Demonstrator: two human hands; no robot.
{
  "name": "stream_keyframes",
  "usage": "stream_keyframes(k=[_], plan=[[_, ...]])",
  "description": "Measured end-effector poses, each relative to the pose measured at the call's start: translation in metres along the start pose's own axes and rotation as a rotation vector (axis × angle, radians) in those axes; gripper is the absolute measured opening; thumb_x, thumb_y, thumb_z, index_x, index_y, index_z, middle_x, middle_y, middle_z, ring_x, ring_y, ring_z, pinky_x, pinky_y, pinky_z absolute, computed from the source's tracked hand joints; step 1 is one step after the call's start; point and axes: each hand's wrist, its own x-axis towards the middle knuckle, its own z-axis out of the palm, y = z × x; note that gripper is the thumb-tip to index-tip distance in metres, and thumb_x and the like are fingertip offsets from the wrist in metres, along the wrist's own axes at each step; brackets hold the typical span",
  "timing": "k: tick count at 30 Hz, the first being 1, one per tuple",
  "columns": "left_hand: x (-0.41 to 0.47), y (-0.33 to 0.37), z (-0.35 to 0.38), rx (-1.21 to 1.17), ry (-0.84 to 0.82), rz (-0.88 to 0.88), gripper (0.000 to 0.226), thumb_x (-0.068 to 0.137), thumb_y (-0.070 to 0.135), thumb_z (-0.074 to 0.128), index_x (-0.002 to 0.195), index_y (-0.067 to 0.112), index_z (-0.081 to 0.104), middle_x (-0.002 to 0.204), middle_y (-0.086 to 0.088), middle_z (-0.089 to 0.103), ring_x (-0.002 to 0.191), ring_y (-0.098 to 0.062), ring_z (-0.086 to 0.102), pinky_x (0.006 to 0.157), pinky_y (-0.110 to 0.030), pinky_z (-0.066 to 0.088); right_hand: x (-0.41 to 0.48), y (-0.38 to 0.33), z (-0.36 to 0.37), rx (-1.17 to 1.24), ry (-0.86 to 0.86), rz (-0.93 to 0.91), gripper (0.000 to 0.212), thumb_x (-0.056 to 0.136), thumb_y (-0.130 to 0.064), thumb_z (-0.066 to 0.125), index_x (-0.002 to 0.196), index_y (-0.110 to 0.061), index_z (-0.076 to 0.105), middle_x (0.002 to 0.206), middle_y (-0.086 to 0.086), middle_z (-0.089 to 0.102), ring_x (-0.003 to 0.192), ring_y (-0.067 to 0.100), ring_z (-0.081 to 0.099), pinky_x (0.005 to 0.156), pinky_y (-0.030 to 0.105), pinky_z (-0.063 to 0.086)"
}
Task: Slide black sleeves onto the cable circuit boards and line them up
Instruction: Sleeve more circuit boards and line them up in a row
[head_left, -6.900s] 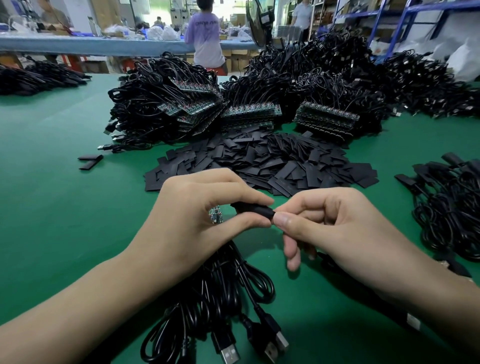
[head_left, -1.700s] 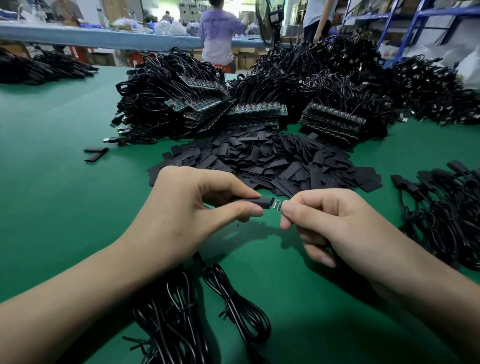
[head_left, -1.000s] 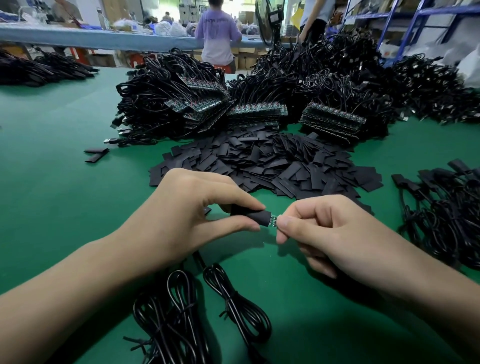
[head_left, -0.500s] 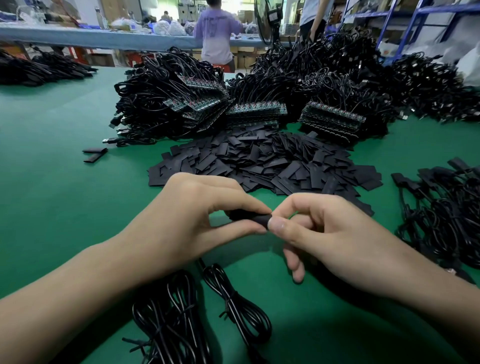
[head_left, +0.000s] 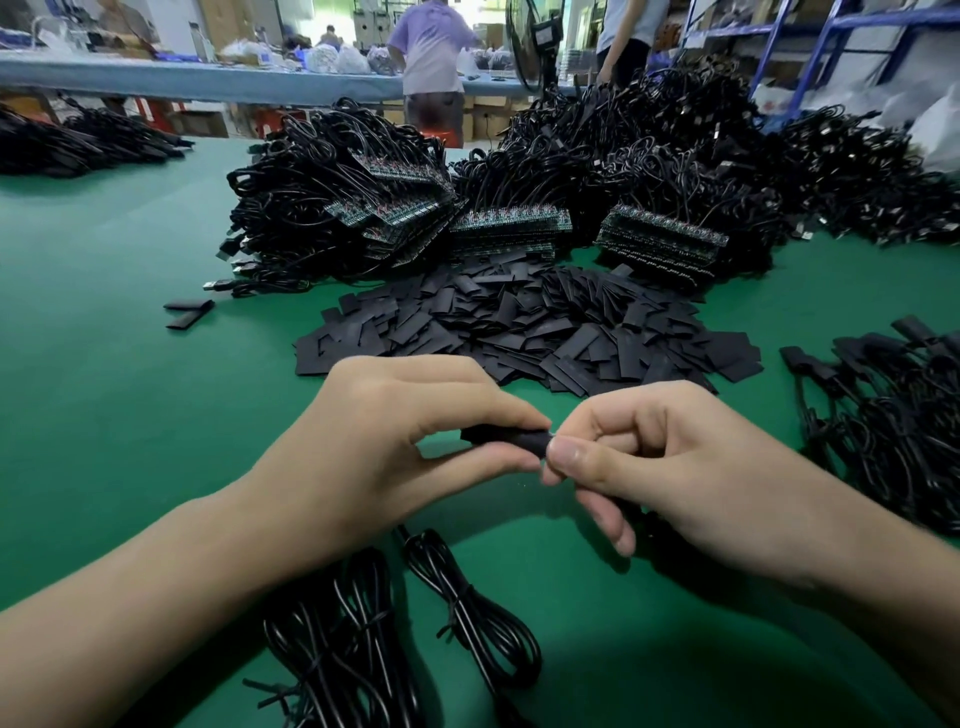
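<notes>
My left hand (head_left: 374, 447) pinches a black sleeve (head_left: 506, 440) between thumb and forefinger, while my right hand (head_left: 675, 467) pinches the sleeve's right end, its other fingers (head_left: 615, 525) curled loosely beneath. Beyond my fingers a heap of loose sleeves (head_left: 519, 327) lies on the green worktop (head_left: 104, 364), and coiled cables (head_left: 467, 613) lie just nearer than my fingers, under my left wrist.

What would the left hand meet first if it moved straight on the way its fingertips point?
The right hand: the left hand, pinching the black sleeve, points straight at its thumb tip, nearly touching, though depth is unclear.
</notes>
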Motion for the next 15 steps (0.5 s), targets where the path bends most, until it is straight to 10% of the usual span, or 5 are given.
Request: stream_keyframes(k=[15], plan=[[0.0013,0.0024,-0.0018,-0.017,0.029,-0.035,0.018,0.087,0.029,0.074,0.099,0.016,0.081,0.089,0.01,0.074,0.079,0.004,0.064,0.075,-0.004,0.042,-0.0016,-0.004,-0.0008,-0.022,0.052,-0.028,0.021,0.099,-0.019,0.062,0.083,-0.017,0.076,0.072,0.01,0.075,0.06,0.017,0.066,0.065,0.019,0.052]])
